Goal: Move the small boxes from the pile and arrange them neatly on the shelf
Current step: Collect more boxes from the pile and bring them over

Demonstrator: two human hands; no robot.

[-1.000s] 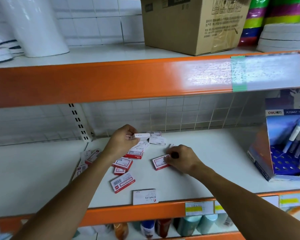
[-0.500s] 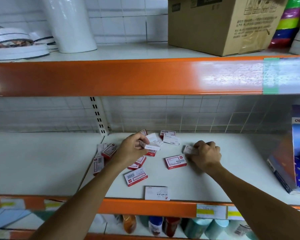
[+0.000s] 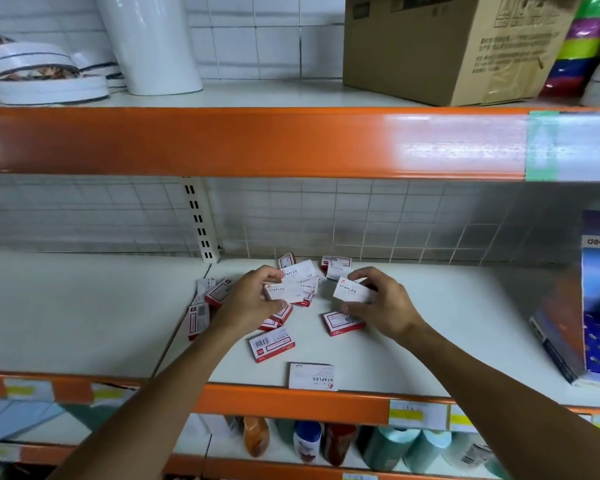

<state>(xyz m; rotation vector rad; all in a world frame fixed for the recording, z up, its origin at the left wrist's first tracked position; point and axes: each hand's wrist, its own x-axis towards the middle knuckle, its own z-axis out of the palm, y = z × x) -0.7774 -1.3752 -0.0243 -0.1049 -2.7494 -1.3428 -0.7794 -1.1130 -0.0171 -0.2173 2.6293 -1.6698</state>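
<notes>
1. While a staple box [image 3: 352, 292] is pinched by the right hand [image 3: 383, 306], another box [image 3: 284, 292] is gripped by the left hand [image 3: 253, 303].
2. Stiff, light, smooth cardboard is judged; the long edges are best pinched.
3. Remaining boxes lie scattered on the shelf [image 3: 447, 323].

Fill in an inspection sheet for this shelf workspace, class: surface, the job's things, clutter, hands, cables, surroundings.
Surface: white middle shelf with an orange front edge, price labels along it.
Job's things: loose pile of staple boxes near the back; barcode box and red-edged box lie apart; one white box sits at the front edge.
Clutter: pen display box at the right.
Hands: left hand holds a white box; right hand holds another white box above the shelf.
Cables: nothing seen.
Surroundings: cardboard carton, white roll and tape rolls on the upper shelf; bottles below; tiled wall behind.
</notes>
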